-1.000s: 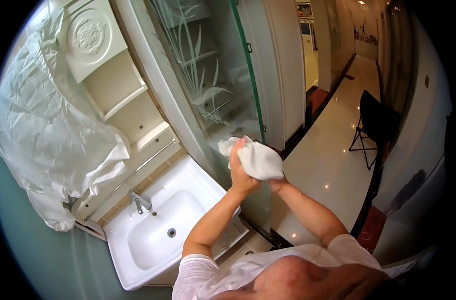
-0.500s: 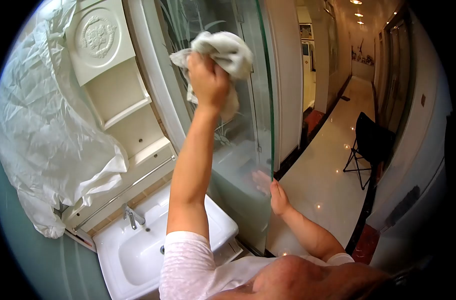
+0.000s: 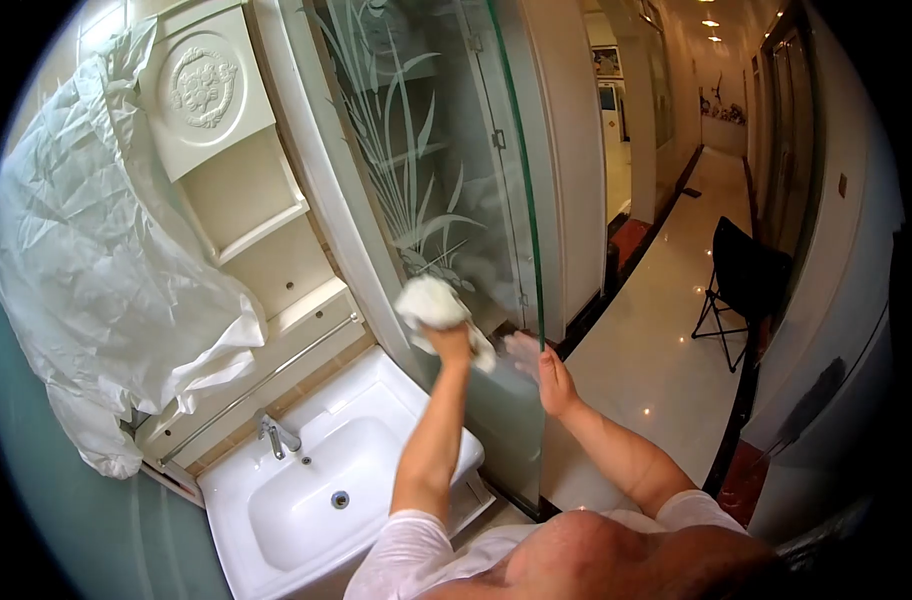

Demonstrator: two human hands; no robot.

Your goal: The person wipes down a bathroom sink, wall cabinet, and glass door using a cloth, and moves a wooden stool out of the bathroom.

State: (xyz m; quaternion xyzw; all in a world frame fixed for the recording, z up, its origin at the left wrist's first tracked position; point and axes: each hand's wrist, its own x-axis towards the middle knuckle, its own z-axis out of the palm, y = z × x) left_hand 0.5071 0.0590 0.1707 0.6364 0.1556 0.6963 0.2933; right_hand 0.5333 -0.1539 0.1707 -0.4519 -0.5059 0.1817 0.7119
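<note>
My left hand (image 3: 450, 342) is closed on a bunched white cloth (image 3: 431, 303), which lies against the lower part of the glass panel's etched plant pattern. The glass panel (image 3: 416, 130) stands upright with a green edge. At that edge is my right hand (image 3: 548, 376), its fingers stretched out and seen through the glass, with the thumb just outside the edge. That palm appears to rest on the panel's far side.
A white washbasin (image 3: 326, 470) with a chrome faucet (image 3: 276, 435) stands to the left. Above it are a white cabinet (image 3: 211, 90), a towel rail (image 3: 266, 385) and a draped white sheet (image 3: 106, 250). A black folding chair (image 3: 741, 275) stands in the hallway at right.
My left hand has brought the cloth down the glass from high up to near the basin's level, uncovering the etched pattern. My right hand stays at the panel's edge.
</note>
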